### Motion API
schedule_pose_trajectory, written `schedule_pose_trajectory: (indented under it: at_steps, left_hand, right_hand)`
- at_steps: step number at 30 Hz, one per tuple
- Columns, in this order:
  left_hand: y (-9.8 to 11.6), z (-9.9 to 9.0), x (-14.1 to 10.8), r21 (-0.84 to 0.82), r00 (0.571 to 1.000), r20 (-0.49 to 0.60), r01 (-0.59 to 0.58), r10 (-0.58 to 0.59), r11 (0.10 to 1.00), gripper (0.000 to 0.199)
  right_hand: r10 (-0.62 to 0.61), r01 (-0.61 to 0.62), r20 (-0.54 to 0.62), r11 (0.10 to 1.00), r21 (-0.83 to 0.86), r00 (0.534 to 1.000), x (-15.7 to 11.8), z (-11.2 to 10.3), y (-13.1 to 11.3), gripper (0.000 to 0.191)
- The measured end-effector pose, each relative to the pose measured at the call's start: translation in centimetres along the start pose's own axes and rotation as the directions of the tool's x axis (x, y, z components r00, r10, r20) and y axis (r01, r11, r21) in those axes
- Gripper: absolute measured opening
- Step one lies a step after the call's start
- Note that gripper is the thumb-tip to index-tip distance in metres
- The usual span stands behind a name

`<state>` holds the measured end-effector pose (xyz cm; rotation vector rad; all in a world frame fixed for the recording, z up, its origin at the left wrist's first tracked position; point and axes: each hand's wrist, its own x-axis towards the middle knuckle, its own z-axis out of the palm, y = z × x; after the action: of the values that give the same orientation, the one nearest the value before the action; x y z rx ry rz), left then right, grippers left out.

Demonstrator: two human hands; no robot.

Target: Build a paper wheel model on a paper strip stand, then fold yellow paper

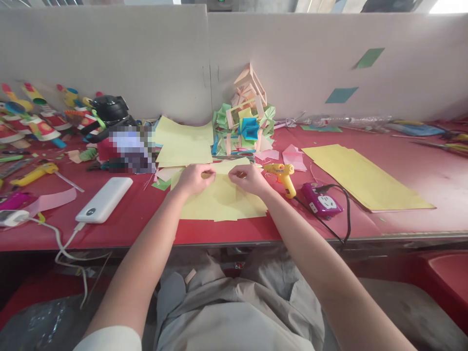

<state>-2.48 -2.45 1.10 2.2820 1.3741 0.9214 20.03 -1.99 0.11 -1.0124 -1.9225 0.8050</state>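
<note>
Pale yellow paper sheets lie in front of me on the red table, their edges not quite lined up. Over the left part of these sheets is my left hand, closed, thumb and fingertips together. My right hand is closed in a similar way over the right part, a short gap from the left one. Whatever the fingertips pinch, if anything, is too small to make out. Just right of my right hand rests a yellow glue gun.
Folded paper pieces stand piled behind the sheets. A purple socket block with a black cable and yellow paper lie right. A white power bank, a second glue gun and a black-lidded bottle are left.
</note>
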Motion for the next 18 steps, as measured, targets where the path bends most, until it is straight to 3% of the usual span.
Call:
schedule_pose_trajectory:
  at_steps: [9,15,18]
  left_hand:
    - [-0.7,-0.5,-0.3,-0.012,0.999,0.003,0.036,-0.036,0.999,0.019]
    - [-1.4,-1.1,-0.5,-0.041,0.995,-0.021,0.096,-0.097,0.994,0.016]
    - [-1.3,-1.0,-0.5,-0.066,0.997,-0.01,0.079,-0.08,0.995,0.016]
  right_hand:
    - [0.007,-0.008,-0.029,0.999,-0.043,1.0,0.0,-0.7,0.1,0.013]
    - [0.024,-0.032,-0.153,0.998,-0.052,0.988,0.1,-1.6,0.9,0.013]
    - [0.021,-0.021,-0.082,1.0,-0.001,0.996,0.1,-1.2,0.6,0.022]
